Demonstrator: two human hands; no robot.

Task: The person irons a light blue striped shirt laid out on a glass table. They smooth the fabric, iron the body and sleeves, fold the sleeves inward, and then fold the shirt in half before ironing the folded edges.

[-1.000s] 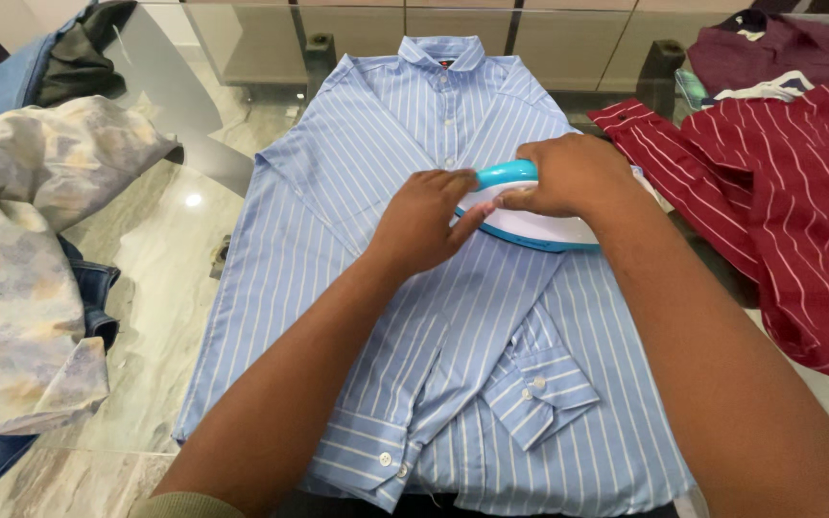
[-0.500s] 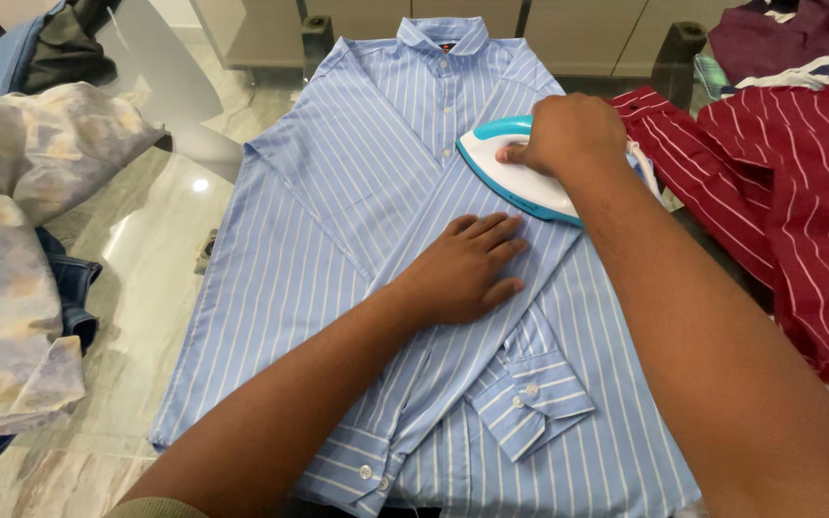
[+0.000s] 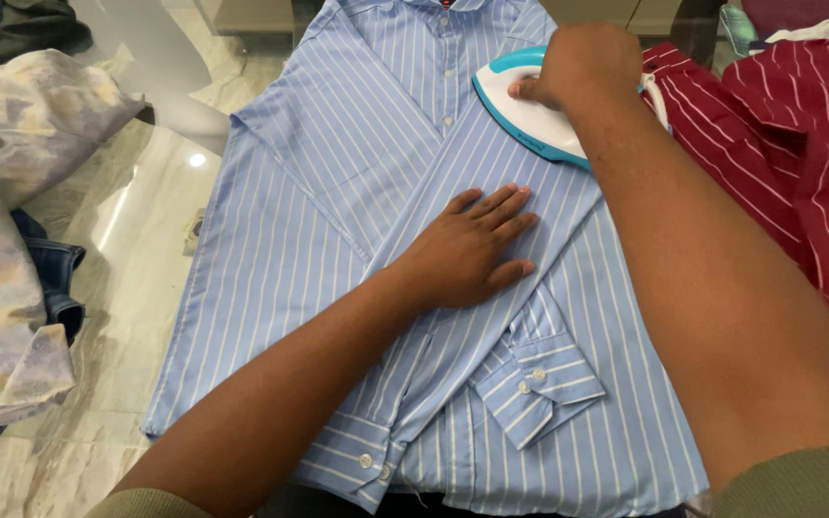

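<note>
Since the earlier frames the left hand [image 3: 472, 251] has come off the iron [image 3: 532, 107] and dropped down the blue striped shirt [image 3: 299, 259], while the right hand [image 3: 589, 65] has carried the iron up and toward the shirt's right shoulder.

The left hand now lies flat and released, palm down and fingers spread, pressing the crossed sleeves at the middle of the shirt. The right hand is clenched around the iron's turquoise handle; the white body of the iron rests on the shirt's upper right part, its pointed nose aimed toward the button placket. A white cord [image 3: 657, 96] shows just behind the hand, though where it runs is hard to tell.

The shirt is spread face up along the middle of the glass counter [image 3: 146, 240], collar toward the far edge, both sleeves folded across the front with the buttoned cuffs [image 3: 539, 388] lying near the near edge.

A red striped shirt [image 3: 798, 153] lies along the counter's right edge, one of its cuffs close beside the iron. On the left edge sits a heap of pale patterned cloth [image 3: 11, 230] over blue jeans [image 3: 55, 278], well apart from the hands.
</note>
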